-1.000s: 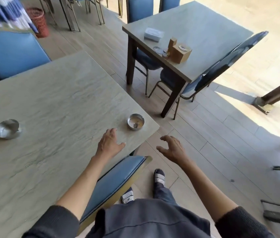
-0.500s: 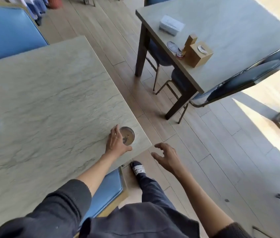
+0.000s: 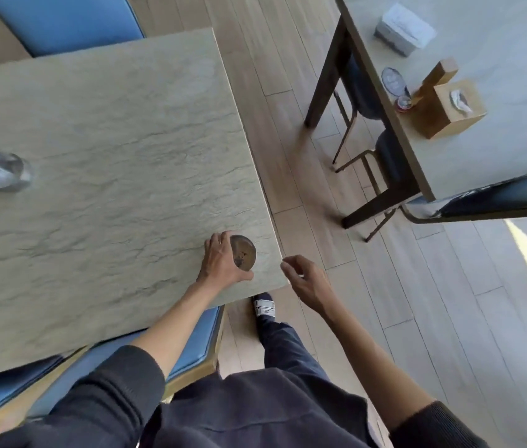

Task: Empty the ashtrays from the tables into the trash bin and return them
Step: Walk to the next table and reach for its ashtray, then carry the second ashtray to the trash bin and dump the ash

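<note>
Ashtray (image 3: pixel 244 253), round metal (dirty inside), gripped by left hand (image 3: pixel 221 263); right hand (image 3: pixel 307 281) loosely curled, empty.

Bright daylight from right; wide-angle warp; slight motion blur

- The surface (image 3: pixel 100 163) looks like matt stone-grain laminate, faintly veined.
- The near ashtray (image 3: pixel 244 252) is metal, its bowl dull and brownish.
- The far ashtray (image 3: pixel 6 172) is shiny, perhaps polished metal; blur hides detail.
- The floor (image 3: pixel 433 302) is pale matt wood planking.
- The chair seat (image 3: pixel 196 341) is smooth blue upholstery.
</note>
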A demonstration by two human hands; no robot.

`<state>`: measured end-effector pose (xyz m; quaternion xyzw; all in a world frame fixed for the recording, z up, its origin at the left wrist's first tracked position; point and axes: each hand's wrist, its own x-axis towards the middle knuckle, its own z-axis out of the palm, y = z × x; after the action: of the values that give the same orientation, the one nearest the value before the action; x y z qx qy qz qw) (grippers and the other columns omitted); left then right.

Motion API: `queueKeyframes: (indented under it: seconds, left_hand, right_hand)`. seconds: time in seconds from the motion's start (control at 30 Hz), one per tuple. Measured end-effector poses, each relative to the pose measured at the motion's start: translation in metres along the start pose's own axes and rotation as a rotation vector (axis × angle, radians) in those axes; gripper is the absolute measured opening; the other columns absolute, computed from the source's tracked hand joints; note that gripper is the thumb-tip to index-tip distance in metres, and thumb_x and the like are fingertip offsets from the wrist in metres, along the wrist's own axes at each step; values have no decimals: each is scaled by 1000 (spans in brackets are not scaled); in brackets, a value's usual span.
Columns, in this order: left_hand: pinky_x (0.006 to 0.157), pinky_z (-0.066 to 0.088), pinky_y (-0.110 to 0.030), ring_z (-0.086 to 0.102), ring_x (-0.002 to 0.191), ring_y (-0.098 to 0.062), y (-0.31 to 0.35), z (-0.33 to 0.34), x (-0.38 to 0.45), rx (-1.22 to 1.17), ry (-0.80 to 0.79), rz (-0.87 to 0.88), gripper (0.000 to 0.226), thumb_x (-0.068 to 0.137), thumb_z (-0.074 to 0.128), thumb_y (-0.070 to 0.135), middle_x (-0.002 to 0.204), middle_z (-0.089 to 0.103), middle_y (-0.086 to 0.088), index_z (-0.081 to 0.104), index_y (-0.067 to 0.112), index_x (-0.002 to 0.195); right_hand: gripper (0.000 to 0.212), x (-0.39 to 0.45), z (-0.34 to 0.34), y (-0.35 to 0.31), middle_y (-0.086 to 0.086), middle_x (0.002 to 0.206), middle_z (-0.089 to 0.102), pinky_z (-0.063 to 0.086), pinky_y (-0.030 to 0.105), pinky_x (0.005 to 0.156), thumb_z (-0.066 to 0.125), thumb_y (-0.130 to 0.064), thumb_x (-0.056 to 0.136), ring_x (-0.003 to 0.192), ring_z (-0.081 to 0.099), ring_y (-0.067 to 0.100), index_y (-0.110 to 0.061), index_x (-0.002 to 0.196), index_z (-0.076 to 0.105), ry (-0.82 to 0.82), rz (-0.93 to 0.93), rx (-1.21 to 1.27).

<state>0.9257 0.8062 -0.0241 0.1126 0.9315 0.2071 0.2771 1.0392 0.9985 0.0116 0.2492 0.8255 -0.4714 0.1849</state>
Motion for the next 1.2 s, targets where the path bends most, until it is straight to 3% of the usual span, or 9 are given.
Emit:
queueKeyframes:
  seconds: [0.3,0.37,0.53,0.67,0.8,0.9,0.97,1.07,1.2]
  left_hand:
    - [109,39,-31,43,130,-26,-25,-52,-99,-241,265,-67,120,51,88,55,143,47,-10,34,8,147]
    - [107,43,-36,46,126,-25,-37,-62,-128,-263,358,-82,116,50,82,60,140,50,-7,38,10,145]
    - [100,45,-30,44,122,-16,-72,-77,-208,-322,550,-144,112,53,87,63,137,51,1,39,20,144]
    - [103,43,-26,40,128,-11,-103,-81,-278,-420,657,-209,114,55,89,62,141,44,8,34,26,148]
    - [104,37,-19,35,131,1,-139,-80,-350,-587,725,-286,117,54,92,60,143,36,18,30,33,149]
    - [105,43,-20,43,134,3,-177,-72,-406,-719,770,-323,117,51,94,60,149,41,19,32,37,147]
    - [98,51,-19,54,124,3,-203,-64,-445,-877,796,-342,107,57,93,57,140,52,19,36,37,145]
    - [96,58,-29,65,108,3,-239,-47,-503,-1138,859,-407,66,84,70,57,128,62,11,44,37,141]
    - [95,60,-44,71,108,-14,-283,-19,-571,-1348,1011,-478,33,100,56,42,119,69,0,59,33,132]
  right_hand:
    - [56,14,43,-96,18,104,73,62,40,78,40,-54,108,87,71,25,-8,127,65,-480,95,448]
    - [55,5,59,-118,14,94,72,61,33,69,36,-52,109,80,69,22,-10,122,69,-566,94,442]
    - [45,-37,106,-156,17,98,68,58,50,87,43,-38,109,93,67,30,-1,117,68,-740,-33,348]
    - [42,-86,150,-178,17,96,68,56,46,80,48,-39,108,94,68,32,-4,116,70,-826,-122,279]
    - [46,-139,204,-192,35,103,68,57,60,88,51,-41,107,99,68,51,-1,118,70,-879,-169,236]
    - [45,-182,248,-200,34,100,67,59,46,78,51,-39,107,96,69,40,-1,122,69,-914,-207,213]
    - [39,-213,277,-207,24,102,74,61,41,75,49,-35,109,97,74,33,-6,124,70,-936,-236,198]
    - [35,-256,324,-212,20,109,76,63,48,79,49,-33,109,103,74,37,-8,125,67,-965,-285,153]
    - [31,-313,389,-215,19,121,71,64,48,80,47,-28,110,105,74,35,-13,132,63,-1076,-341,82]
